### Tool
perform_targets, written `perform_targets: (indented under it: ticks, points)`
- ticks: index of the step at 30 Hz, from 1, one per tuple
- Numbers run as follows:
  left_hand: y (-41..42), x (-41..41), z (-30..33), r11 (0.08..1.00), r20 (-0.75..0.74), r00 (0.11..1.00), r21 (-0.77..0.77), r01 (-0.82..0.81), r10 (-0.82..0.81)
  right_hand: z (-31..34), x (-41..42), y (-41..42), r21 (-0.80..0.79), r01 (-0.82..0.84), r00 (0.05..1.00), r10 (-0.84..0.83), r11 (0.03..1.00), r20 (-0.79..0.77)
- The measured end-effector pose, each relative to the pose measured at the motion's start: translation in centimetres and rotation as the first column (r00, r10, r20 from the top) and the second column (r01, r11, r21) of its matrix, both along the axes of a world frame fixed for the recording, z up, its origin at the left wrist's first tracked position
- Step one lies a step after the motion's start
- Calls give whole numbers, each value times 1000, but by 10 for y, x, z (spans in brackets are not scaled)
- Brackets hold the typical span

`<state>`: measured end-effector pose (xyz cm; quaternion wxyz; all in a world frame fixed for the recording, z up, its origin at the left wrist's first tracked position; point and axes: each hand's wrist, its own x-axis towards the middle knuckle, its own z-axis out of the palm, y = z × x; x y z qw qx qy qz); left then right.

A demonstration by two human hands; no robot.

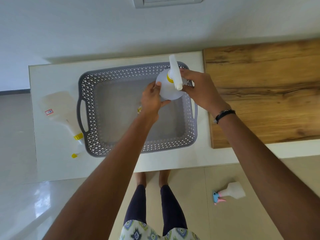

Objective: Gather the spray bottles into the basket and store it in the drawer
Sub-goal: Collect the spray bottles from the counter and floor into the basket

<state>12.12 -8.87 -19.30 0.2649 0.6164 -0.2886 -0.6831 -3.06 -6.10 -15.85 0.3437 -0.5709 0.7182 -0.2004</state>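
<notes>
A grey perforated basket [90, 108] with side handles sits on the white counter [57, 78]. Over its far right corner both hands hold an upright clear spray bottle [168, 90] with a yellow collar and white trigger head. My left hand [152, 99] grips the bottle's left side. My right hand [197, 90] curls round its right side and neck. A second clear spray bottle [58, 110] with yellow collar and nozzle lies on the counter left of the basket. A third one [232, 192], with a pink and blue trigger, lies on the floor at the right.
A wooden surface [263, 94] adjoins the counter on the right. A white wall [103, 28] with a switch plate [168, 1] stands behind. My legs and bare feet [152, 179] are at the counter's front edge on the beige tiled floor.
</notes>
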Motion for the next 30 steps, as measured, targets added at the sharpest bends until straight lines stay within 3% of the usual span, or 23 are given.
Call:
perform_targets:
  ticks: [5,7,10,15,21,27,30]
  points:
    - [-1,4,2,1000,-2,1000,17,19,-19,-7,4,5,-50,23,1000,-23,998,-10]
    - [-1,7,7,999,85,996,10,31,-31,-8,7,10,-109,62,998,-64,992,-8]
    - [5,19,15,988,299,953,-124,92,-51,-3,20,30,-217,224,972,-200,950,127]
    - [36,71,47,934,344,939,-342,106,19,18,72,90,-236,503,861,-458,832,222]
    - [59,162,67,910,389,894,-412,-47,223,39,172,116,-86,335,893,-287,938,346]
    - [78,257,48,908,559,769,-412,-69,312,35,271,82,-167,56,945,2,984,328]
    - [79,272,32,941,582,764,-323,-95,277,34,293,63,-216,4,947,66,976,314]
